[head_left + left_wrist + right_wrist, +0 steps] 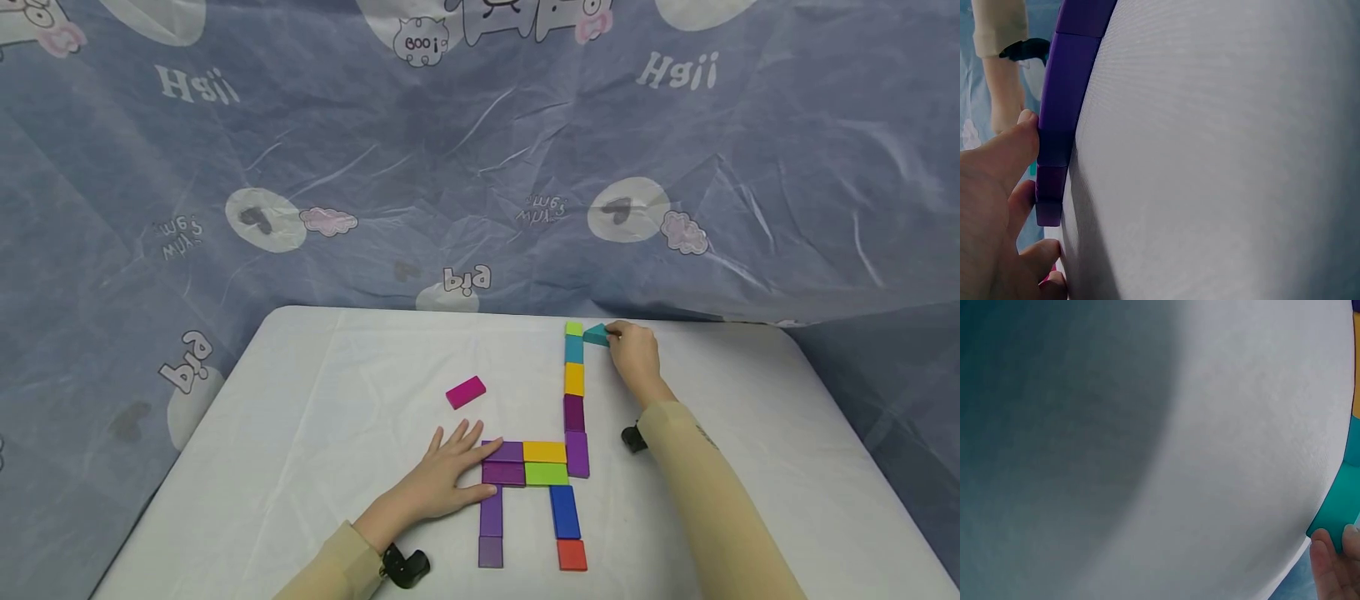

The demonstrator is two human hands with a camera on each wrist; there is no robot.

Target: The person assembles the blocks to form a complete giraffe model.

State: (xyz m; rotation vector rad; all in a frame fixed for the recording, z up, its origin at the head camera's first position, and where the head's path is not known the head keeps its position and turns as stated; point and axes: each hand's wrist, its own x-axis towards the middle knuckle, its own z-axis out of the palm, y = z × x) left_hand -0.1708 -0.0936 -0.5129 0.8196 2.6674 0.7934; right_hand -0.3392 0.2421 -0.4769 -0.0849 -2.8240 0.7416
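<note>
Coloured blocks lie flat in a figure: a tall column on the right, two short rows in the middle and two legs below. At the column's top, my right hand (636,357) pinches a teal triangular block (596,335) beside the teal block (573,349) and the lime block (573,328). In the right wrist view the fingertips (1321,540) hold the triangle's end. My left hand (442,479) has its fingers spread, with fingertips at the left ends of the purple blocks (503,474). The left wrist view shows its thumb against a purple block (1063,94).
A loose magenta block (466,392) lies on the white table (360,383), beyond the left hand. Below the rows are a blue block (565,512) and a red block (572,555). A patterned blue-grey cloth (480,167) hangs behind the table's far edge.
</note>
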